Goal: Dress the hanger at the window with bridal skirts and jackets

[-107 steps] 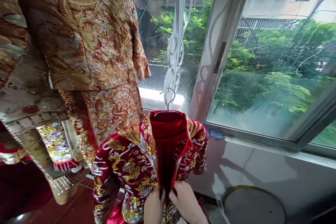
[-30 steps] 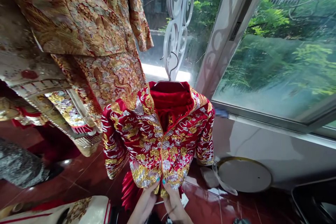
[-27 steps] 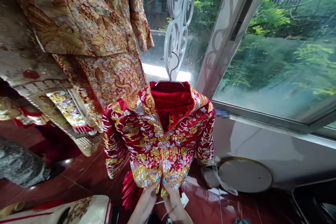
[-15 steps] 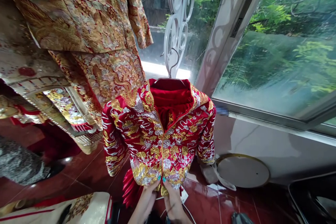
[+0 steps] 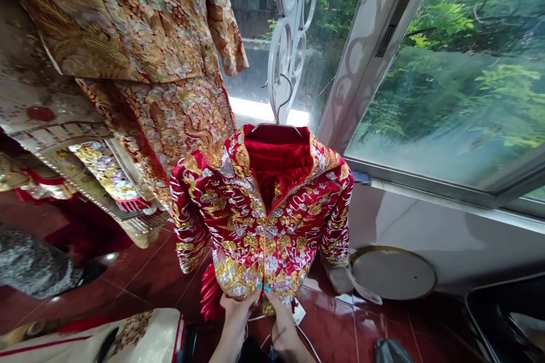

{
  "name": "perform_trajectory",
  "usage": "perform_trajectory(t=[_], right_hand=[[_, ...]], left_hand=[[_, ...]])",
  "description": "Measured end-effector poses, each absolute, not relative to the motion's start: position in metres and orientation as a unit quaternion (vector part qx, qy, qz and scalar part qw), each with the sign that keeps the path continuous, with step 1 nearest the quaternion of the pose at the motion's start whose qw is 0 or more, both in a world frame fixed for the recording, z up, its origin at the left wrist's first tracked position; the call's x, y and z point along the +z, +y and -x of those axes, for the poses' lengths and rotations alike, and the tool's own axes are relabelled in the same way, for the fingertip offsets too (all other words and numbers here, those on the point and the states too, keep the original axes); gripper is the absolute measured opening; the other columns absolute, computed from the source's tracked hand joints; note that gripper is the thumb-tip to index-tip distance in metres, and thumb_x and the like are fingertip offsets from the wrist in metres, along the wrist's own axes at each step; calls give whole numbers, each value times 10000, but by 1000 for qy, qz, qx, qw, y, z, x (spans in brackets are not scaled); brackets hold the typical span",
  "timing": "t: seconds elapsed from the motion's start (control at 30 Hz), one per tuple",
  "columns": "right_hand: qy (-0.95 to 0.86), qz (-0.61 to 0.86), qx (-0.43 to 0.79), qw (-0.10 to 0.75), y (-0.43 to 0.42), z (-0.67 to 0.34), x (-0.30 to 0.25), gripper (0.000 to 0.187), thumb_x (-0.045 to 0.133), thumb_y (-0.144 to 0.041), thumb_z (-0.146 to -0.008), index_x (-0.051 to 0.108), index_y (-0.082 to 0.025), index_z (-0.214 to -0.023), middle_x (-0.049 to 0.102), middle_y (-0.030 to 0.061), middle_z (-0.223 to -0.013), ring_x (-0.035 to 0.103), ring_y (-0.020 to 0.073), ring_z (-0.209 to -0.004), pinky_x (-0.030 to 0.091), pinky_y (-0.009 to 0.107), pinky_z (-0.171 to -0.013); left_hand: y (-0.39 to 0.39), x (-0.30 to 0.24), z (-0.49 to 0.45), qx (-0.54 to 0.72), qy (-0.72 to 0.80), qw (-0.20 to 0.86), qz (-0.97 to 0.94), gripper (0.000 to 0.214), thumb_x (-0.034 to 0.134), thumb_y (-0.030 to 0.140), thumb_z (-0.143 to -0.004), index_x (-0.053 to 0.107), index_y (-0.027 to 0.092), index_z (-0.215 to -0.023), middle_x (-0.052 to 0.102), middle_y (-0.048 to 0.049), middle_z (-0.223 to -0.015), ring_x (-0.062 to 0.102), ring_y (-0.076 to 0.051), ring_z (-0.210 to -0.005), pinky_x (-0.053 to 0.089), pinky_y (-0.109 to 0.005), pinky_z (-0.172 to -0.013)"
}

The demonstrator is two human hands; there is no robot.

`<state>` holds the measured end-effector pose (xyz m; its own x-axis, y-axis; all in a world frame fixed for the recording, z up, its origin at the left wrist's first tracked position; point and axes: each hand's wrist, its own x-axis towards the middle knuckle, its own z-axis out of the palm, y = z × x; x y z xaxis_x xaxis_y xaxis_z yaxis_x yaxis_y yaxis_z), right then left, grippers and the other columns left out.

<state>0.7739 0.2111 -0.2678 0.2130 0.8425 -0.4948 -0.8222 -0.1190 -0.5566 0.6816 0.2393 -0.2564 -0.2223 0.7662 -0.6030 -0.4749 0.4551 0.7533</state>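
A red jacket [image 5: 272,227] with gold and silver embroidery hangs on a metal hanger [image 5: 279,113] from a white scrollwork stand. Its collar stands up and the front edges meet down the middle. At the lower hem, my left hand [image 5: 238,307] pinches the front edge on the left side of the opening. My right hand [image 5: 276,309] grips the matching edge just beside it, thumbs close together with turquoise nails. The fingers behind the cloth are hidden. Below the hem, pleated red fabric [image 5: 210,293] shows at the left and a white tag [image 5: 298,313] at the right.
Gold embroidered garments [image 5: 162,39] hang close on the left. Behind the jacket rises the white scrollwork metal [image 5: 286,39], before a window [image 5: 451,102]. A round board [image 5: 394,273] leans against the wall at right. A dark chair-like object [image 5: 498,306] stands lower right on red floor tiles.
Both hands keep their hold on the jacket's front edges. The left hand's wrist and knuckles have shifted slightly; the jacket has moved a little to the right in view.
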Motion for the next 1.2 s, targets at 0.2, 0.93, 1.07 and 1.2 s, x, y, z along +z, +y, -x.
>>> perform_trajectory(t=[0.2,0.93,1.07,1.2], right_hand=[[-8,432,618,657,213,-771,-270,527,910,-344,-513,731,-206,-989,766,40,-947,696,253,-978,522,368,-934],[-54,408,612,675,211,-790,-271,497,870,-334,-581,731,-195,-1037,753,71,-1005,679,254,-989,451,415,-1023],[-40,417,604,678,213,-788,-274,516,883,-366,-555,732,-197,-1019,755,63,-979,671,252,-1007,460,402,-1010],[-35,422,600,679,214,-786,-275,478,888,-363,-553,740,-213,-982,759,41,-945,667,232,-1013,454,374,-1014]], left_hand=[[248,-252,-669,463,602,573,-308,647,896,300,-469,704,146,-1066,767,-110,-979,702,-329,-989,586,-377,-809],[250,-252,-685,450,574,604,-321,419,890,404,-425,801,170,-761,788,-123,-836,708,-348,-958,517,-454,-958],[247,-250,-689,472,576,597,-300,420,891,397,-431,801,159,-765,787,-124,-816,713,-341,-941,546,-421,-911],[246,-246,-691,481,580,590,-291,423,892,403,-417,803,163,-754,789,-123,-830,721,-323,-899,561,-393,-878]])
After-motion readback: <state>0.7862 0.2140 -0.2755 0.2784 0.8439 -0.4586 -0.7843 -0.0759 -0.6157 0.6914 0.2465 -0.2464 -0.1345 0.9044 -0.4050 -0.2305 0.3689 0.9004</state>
